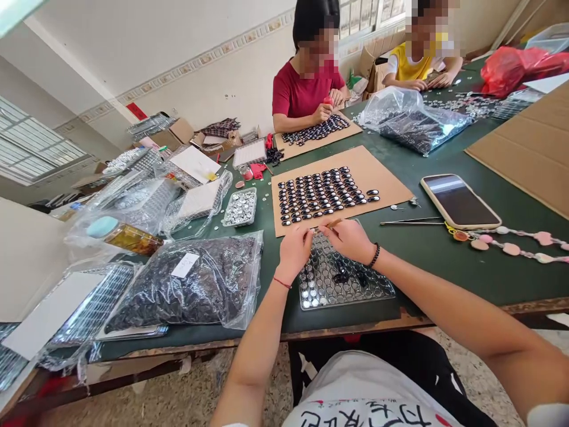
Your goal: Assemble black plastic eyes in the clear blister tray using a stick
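Observation:
My left hand [295,251] and my right hand [352,242] meet over the far edge of a clear plastic tray [326,300] with round pockets. Both have fingertips pinched close together; whatever small piece lies between them is too small to make out. Silvery round discs [313,293] fill pockets at the tray's left side. A few black pieces [341,274] lie loose on its middle. Just beyond my fingers, a cardboard sheet [382,172] carries rows of black oval pieces with shiny silver centres [317,194].
Left of the tray lies a bulging bag of dark pieces [213,279], with a tub of silver discs [240,207] behind it. A phone [461,201] and tweezers [411,222] lie to the right. Two other people [306,89] work across the green table [444,267].

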Demonstrator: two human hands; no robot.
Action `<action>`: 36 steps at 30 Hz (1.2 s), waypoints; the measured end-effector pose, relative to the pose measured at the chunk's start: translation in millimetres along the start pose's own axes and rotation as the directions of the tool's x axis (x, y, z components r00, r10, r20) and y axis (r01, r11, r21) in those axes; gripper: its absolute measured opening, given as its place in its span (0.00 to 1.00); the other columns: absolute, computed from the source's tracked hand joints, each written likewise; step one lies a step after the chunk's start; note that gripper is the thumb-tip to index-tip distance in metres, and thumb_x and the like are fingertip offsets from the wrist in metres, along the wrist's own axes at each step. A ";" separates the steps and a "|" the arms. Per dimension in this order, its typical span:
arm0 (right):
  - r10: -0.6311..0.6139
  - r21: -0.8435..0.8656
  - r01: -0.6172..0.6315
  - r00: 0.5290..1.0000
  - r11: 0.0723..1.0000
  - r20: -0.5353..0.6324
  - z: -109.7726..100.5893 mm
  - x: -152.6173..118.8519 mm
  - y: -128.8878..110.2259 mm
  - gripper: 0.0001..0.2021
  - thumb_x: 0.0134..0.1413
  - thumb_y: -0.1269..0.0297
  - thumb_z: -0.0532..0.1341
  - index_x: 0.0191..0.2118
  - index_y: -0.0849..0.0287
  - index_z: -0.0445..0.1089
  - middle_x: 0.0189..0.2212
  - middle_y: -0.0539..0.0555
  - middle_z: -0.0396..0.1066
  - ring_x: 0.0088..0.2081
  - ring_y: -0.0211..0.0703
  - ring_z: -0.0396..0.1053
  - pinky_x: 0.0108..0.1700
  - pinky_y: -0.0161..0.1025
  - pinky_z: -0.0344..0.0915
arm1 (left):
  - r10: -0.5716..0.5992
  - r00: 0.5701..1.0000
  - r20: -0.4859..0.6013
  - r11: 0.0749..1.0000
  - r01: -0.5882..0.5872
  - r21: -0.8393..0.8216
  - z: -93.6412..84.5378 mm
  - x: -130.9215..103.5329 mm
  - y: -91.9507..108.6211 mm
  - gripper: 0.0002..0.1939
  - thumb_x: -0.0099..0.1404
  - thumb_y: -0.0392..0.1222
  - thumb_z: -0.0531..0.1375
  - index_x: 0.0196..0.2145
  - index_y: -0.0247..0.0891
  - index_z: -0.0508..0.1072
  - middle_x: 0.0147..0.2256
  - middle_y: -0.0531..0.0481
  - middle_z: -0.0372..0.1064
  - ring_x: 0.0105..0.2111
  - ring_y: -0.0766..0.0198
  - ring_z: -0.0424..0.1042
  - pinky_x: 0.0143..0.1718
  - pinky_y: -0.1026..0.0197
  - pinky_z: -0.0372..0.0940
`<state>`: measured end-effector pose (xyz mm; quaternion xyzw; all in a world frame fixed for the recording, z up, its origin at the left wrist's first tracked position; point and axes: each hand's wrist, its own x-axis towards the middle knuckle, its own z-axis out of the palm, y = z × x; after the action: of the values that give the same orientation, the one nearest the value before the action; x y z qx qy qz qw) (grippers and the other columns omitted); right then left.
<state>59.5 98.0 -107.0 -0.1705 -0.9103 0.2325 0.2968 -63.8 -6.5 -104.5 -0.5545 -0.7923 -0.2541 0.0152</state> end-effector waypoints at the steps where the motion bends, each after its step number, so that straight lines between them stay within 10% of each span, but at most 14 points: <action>1: 0.013 0.030 -0.012 1.000 0.999 -0.024 -0.9 0.2 -0.3 0.15 0.59 0.60 0.47 0.33 0.62 0.67 0.22 0.53 0.68 0.24 0.40 0.65 0.26 0.34 0.52 | -0.022 1.000 -0.019 0.998 0.021 -0.052 -0.9 1.0 0.0 0.15 0.65 0.44 0.46 0.25 0.36 0.63 0.26 0.51 0.60 0.28 0.66 0.60 0.28 0.64 0.53; 5: 0.026 0.196 -0.007 0.995 0.981 -0.096 -7.9 1.5 -1.0 0.13 0.59 0.62 0.47 0.32 0.61 0.65 0.22 0.51 0.67 0.23 0.37 0.63 0.26 0.32 0.53 | -0.190 0.980 -0.061 0.923 0.157 -0.352 -0.6 4.5 -0.8 0.15 0.63 0.47 0.47 0.25 0.36 0.62 0.25 0.52 0.61 0.27 0.67 0.62 0.27 0.65 0.56; 10: 0.039 0.293 0.013 0.985 0.956 -0.171 -13.7 3.9 -0.8 0.12 0.59 0.63 0.49 0.29 0.60 0.65 0.24 0.50 0.68 0.24 0.35 0.62 0.27 0.32 0.53 | -0.305 0.943 0.137 0.524 0.286 -0.803 6.4 6.5 -0.4 0.14 0.61 0.50 0.50 0.28 0.36 0.63 0.30 0.51 0.65 0.25 0.68 0.67 0.23 0.66 0.61; 16: 0.145 0.393 -0.058 0.970 0.918 -0.193 -11.8 5.6 2.2 0.12 0.58 0.62 0.50 0.27 0.60 0.64 0.22 0.49 0.67 0.23 0.35 0.62 0.27 0.32 0.55 | -0.357 0.905 0.233 0.239 0.329 -0.913 7.3 8.9 2.4 0.14 0.57 0.50 0.56 0.35 0.37 0.65 0.34 0.50 0.68 0.24 0.69 0.69 0.21 0.67 0.63; 24: 0.305 0.704 -0.164 0.949 0.691 -0.077 -9.3 6.6 1.1 0.15 0.56 0.54 0.51 0.31 0.61 0.63 0.21 0.49 0.66 0.15 0.30 0.57 0.19 0.30 0.54 | -0.311 0.865 0.393 0.044 0.426 -0.904 10.9 7.6 7.9 0.17 0.48 0.41 0.65 0.36 0.33 0.69 0.28 0.50 0.71 0.22 0.73 0.68 0.25 0.70 0.64; 28: 0.408 0.860 -0.143 0.909 0.489 -0.081 -13.4 11.1 6.3 0.16 0.54 0.51 0.53 0.31 0.61 0.64 0.20 0.48 0.64 0.13 0.28 0.55 0.15 0.29 0.51 | -0.413 0.878 0.240 0.011 0.268 -0.963 -11.6 26.0 -23.0 0.13 0.51 0.41 0.64 0.34 0.34 0.69 0.29 0.50 0.71 0.24 0.74 0.68 0.27 0.71 0.65; 31: 0.466 0.903 -0.116 0.879 0.413 -0.100 -16.8 13.0 10.7 0.16 0.53 0.51 0.55 0.31 0.61 0.65 0.20 0.48 0.64 0.13 0.28 0.54 0.13 0.29 0.48 | -0.578 0.798 0.169 -0.095 0.140 -0.986 -27.7 38.1 -52.6 0.10 0.59 0.45 0.56 0.34 0.35 0.68 0.35 0.48 0.70 0.30 0.73 0.69 0.33 0.70 0.66; 34: 0.495 0.911 -0.118 0.863 0.396 -0.104 -16.0 13.8 13.8 0.16 0.52 0.51 0.56 0.30 0.61 0.65 0.20 0.48 0.63 0.12 0.27 0.53 0.13 0.29 0.47 | -0.618 0.714 0.328 -0.157 0.297 -0.942 -23.2 35.8 -60.0 0.10 0.60 0.44 0.55 0.35 0.35 0.68 0.36 0.47 0.69 0.27 0.74 0.68 0.29 0.70 0.65; 36: 0.503 0.910 -0.108 0.856 0.400 -0.119 -14.2 14.3 14.6 0.15 0.52 0.51 0.56 0.30 0.61 0.64 0.19 0.47 0.63 0.12 0.27 0.53 0.13 0.29 0.47 | -0.542 0.759 0.360 -0.037 0.407 -0.913 -12.1 28.4 -48.3 0.11 0.58 0.43 0.57 0.39 0.37 0.68 0.36 0.49 0.69 0.24 0.75 0.66 0.26 0.71 0.63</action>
<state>59.9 121.2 -97.9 -0.2016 -0.5328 0.6808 0.4604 -120.7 0.8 -104.0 -0.1080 -0.5766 -0.7123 -0.3854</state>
